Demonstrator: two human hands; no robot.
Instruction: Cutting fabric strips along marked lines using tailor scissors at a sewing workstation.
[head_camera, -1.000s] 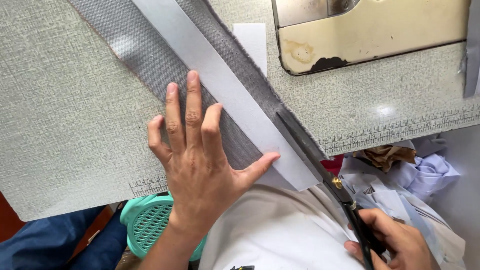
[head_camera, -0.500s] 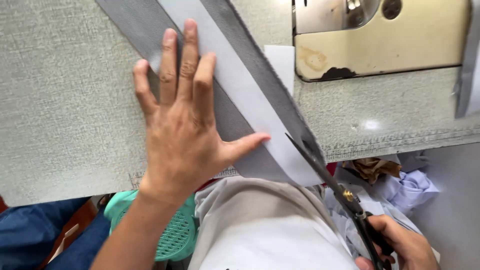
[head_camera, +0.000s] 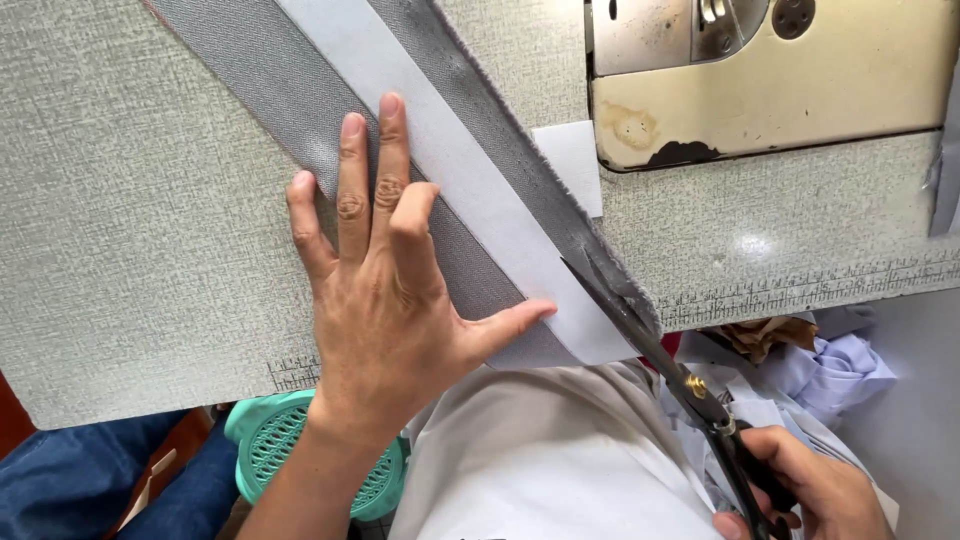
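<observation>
Light: you work under bright, even overhead light | Glare: a small white hotspot on the grey table (head_camera: 752, 243) | Shadows: soft and short beside your left hand (head_camera: 385, 310) | Focus: sharp mid-frame, mild softness at your right hand (head_camera: 815, 495) in the lower corner

A cream sewing machine base (head_camera: 770, 75), chipped and stained, is sitting at the far right of the speckled grey table (head_camera: 130, 250). A teal perforated basket (head_camera: 275, 450) is showing below the table's near edge, and crumpled pale fabric scraps (head_camera: 835, 365) are lying off to the right.
</observation>
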